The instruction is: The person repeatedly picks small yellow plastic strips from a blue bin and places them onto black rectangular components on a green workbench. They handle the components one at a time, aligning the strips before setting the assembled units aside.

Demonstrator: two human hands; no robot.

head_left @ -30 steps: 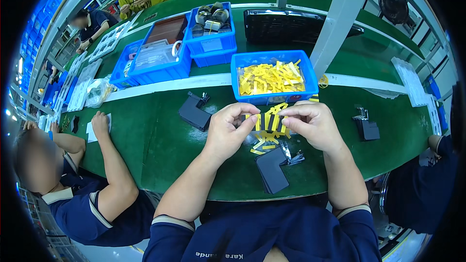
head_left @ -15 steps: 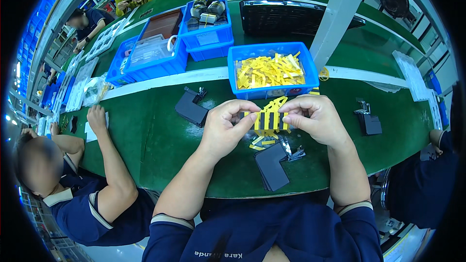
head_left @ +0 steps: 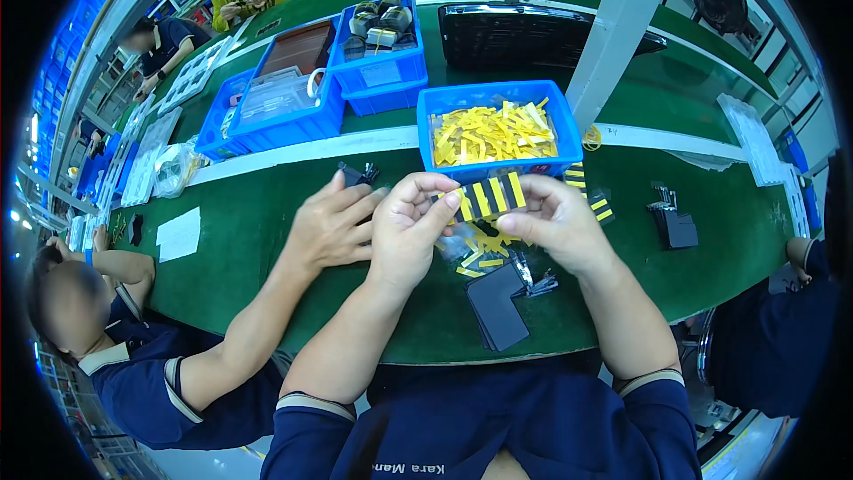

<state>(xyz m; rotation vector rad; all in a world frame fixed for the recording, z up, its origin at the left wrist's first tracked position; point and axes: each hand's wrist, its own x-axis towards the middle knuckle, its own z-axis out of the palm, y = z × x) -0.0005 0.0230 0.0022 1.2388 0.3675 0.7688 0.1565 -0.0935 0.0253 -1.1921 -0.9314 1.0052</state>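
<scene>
A strip with black and yellow stripes (head_left: pixel 486 199) is held between my two hands, tilted so its right end is higher. My left hand (head_left: pixel 407 224) pinches its left end between thumb and fingers. At the other end, the thumb and fingers of my right hand (head_left: pixel 560 220) grip it. Small yellow strips (head_left: pixel 484 260) lie loose on the table under my hands. Closer to me rests a stack of dark L-shaped sheets (head_left: pixel 499 305) with shiny tabs. More striped pieces (head_left: pixel 602 208) lie just beyond my right hand.
Ahead stands a blue bin (head_left: pixel 498 164) of yellow strips. Another person's hand (head_left: pixel 330 224) reaches beside my left hand, near more dark sheets (head_left: pixel 355 172). Further dark parts (head_left: pixel 677 228) lie at right. Blue bins (head_left: pixel 293 124) and a metal post (head_left: pixel 615 44) stand farther back.
The striped strip has tilted, its right end rising. The other person's hand has come from the left to beside my left hand, partly covering the dark sheets there.
</scene>
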